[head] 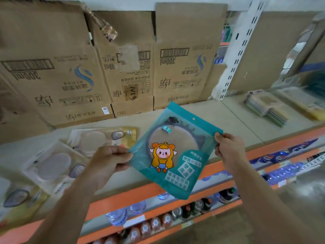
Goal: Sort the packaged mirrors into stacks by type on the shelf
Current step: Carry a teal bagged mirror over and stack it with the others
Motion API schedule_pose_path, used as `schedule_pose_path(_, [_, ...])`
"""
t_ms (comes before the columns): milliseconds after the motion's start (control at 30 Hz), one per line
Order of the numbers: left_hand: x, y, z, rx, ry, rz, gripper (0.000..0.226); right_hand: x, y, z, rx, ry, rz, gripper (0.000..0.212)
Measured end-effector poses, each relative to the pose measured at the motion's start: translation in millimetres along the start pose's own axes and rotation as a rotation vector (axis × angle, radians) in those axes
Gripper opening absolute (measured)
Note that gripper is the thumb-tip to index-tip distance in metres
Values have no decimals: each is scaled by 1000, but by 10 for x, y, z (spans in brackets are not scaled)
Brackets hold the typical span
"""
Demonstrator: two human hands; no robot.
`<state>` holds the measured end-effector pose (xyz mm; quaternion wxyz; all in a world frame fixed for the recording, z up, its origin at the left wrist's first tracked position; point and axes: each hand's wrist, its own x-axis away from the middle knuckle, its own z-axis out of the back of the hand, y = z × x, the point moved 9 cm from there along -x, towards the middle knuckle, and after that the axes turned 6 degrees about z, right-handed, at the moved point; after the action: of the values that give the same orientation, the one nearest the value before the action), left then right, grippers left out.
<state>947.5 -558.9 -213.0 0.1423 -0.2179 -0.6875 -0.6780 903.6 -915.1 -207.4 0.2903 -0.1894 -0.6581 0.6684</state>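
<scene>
Teal pouch (173, 150): see-through packet with a round, dark-rimmed mirror inside, a cartoon girl with yellow hair on the front and "MIRROR" printed near the top. It is tilted in the air above the front edge of the shelf, about midway along, and touches nothing lying there.
Left hand (107, 161): pinches the pouch's left corner, thumb on top and fingers curled beneath.
Right hand (228, 148): pinches the pouch's right corner between thumb and curled fingers.
Shelf (228, 117): pale top with an orange strip along the front edge.
Clear-packed mirrors (52, 164): oval mirrors in clear trays lie flat at the left end, overlapping one another. One more with a yellow card (98, 138) lies nearer the middle, just left of the pouch.
Yellow-backed packet (21, 201): lies at the front left corner, blurred.
Flat stack (267, 106): thin packets piled toward the back right, well apart from the pouch; their contents cannot be made out.
Cardboard boxes (52, 76): brown cartons stand along the back edge, print upside down, "300ml" legible.
White upright (241, 50): slotted post at the back, right of the cartons.
Bottles (158, 224): rows on the lower orange-edged shelves.
</scene>
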Motion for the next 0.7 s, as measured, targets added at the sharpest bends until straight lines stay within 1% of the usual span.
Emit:
schedule_pose_path(233, [80, 19, -637, -57, -30, -52, 15, -173, -7, 623, -73, 38, 32, 32])
schedule_pose_path(467, [68, -6, -1344, -130, -86, -75, 15, -409, 0, 1324, -17, 85, 83, 32])
schedule_pose_path(700, [-32, 30, -1840, -172, -134, -94, 12, -617, 27, 1782, 41, 122, 101, 32])
